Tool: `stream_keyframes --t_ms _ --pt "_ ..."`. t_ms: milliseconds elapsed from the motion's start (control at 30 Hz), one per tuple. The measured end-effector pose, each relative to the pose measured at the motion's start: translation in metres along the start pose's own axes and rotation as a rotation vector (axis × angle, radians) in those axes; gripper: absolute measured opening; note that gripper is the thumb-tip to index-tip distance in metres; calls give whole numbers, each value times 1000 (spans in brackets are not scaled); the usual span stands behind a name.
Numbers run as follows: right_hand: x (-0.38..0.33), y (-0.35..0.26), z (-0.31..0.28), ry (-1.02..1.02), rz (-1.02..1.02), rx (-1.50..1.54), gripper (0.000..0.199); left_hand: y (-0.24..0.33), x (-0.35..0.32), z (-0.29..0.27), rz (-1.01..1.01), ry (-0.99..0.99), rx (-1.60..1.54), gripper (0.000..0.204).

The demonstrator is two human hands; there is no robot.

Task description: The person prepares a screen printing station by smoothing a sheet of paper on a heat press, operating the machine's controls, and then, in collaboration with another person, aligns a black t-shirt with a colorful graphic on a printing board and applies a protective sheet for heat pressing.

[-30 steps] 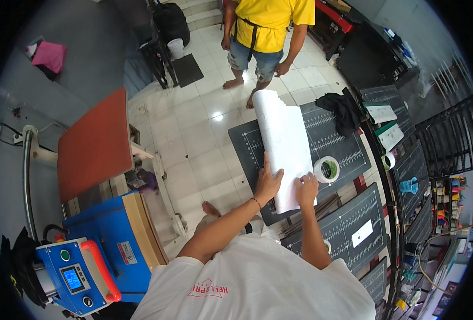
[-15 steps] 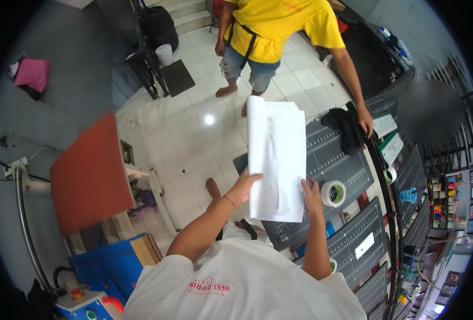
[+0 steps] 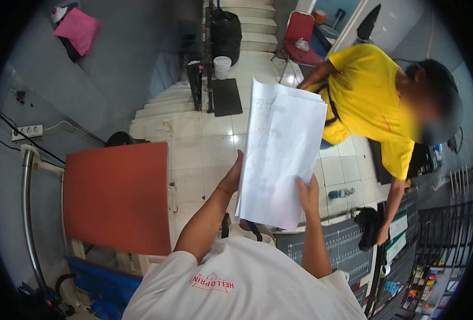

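White paper sheets [image 3: 282, 154] stand raised in front of you, above the tiled floor [image 3: 204, 154]. Your left hand [image 3: 233, 178] clasps their left edge and your right hand [image 3: 307, 193] their lower right edge. A person in yellow [image 3: 378, 114] leans over the cutting mat [image 3: 338, 248] at right; an orange press plate [image 3: 116, 197] sits left.

Both hands [image 3: 235, 176] [image 3: 308, 193] grip white paper sheets [image 3: 282, 154].

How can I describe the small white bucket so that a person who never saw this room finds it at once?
Start from the pale steps at the top of the picture. At their foot stands a black bag, and the white bucket sits on the tiled floor just below that bag, above a dark mat. It is the only small, round, white container there.
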State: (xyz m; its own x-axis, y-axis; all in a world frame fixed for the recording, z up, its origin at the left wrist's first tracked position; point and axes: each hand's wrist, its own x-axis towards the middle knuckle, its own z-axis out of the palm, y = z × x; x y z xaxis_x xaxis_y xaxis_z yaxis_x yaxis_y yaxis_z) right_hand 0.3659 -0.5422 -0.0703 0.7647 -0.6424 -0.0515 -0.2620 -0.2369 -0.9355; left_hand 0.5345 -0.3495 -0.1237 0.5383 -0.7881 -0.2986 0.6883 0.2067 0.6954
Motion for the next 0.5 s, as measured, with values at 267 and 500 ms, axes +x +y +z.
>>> stream_keyframes --t_ms 267,500 --pt "176 -21 77 -93 -116 28 40 88 110 -68 80 10 -204 79" --pt "310 -83 175 -233 -298 -395 31 162 213 -106 -2 19 -114 79"
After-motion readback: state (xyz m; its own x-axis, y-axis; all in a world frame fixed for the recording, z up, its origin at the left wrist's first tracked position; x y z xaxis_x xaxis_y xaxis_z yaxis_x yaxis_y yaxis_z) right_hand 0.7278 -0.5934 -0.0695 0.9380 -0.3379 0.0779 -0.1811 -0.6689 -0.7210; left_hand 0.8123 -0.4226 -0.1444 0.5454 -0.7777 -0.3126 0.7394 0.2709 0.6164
